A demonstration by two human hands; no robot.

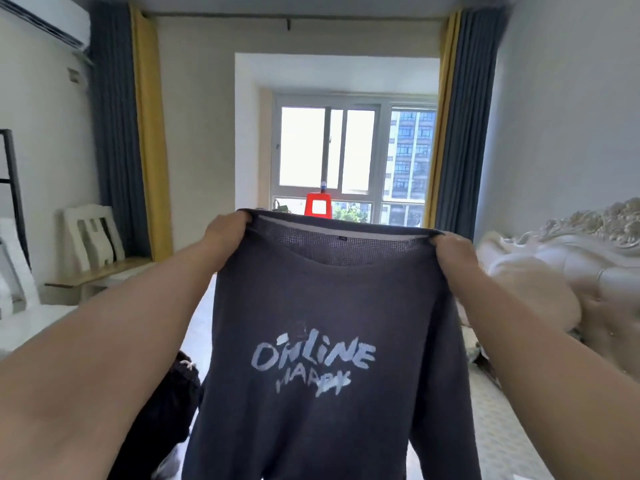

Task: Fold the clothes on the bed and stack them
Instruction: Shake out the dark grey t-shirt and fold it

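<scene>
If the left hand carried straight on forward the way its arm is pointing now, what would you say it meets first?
Probably nothing close. The left hand, gripping the shoulder of the dark shirt, points across open floor toward the window bay; the red stool there looks like the first thing roughly in line, though depth is hard to judge.

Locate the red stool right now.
Head view, centre: the red stool stands by the window, just above the collar of the dark shirt held up by the left hand and right hand.
</scene>
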